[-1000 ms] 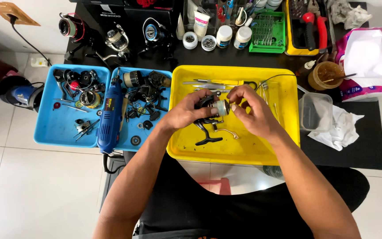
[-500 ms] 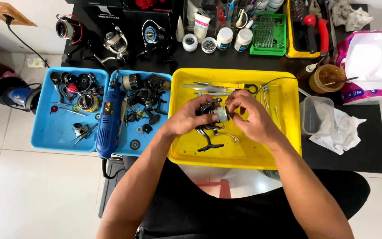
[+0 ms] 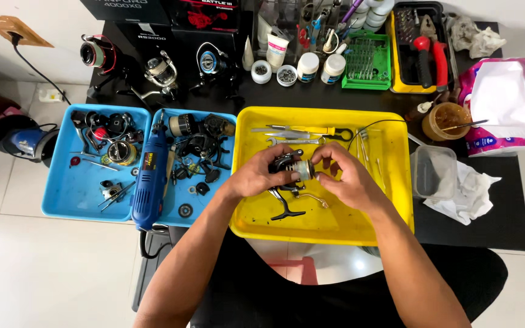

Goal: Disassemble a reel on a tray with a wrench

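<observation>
At the far left, two blue trays (image 3: pixel 68 203) hold loose reel parts, with a blue rotary tool (image 3: pixel 151 176) lying across the seam between them. Over the yellow tray (image 3: pixel 396 182), the left hand (image 3: pixel 256 176) is wrapped around the body of a spinning reel (image 3: pixel 291 170), and the right hand (image 3: pixel 344 179) pinches its spool end, both closed on it. The reel looks rigid, compact and fairly heavy, likely greasy; the body seems the safest hold, not the thin bail wire or handle.
</observation>
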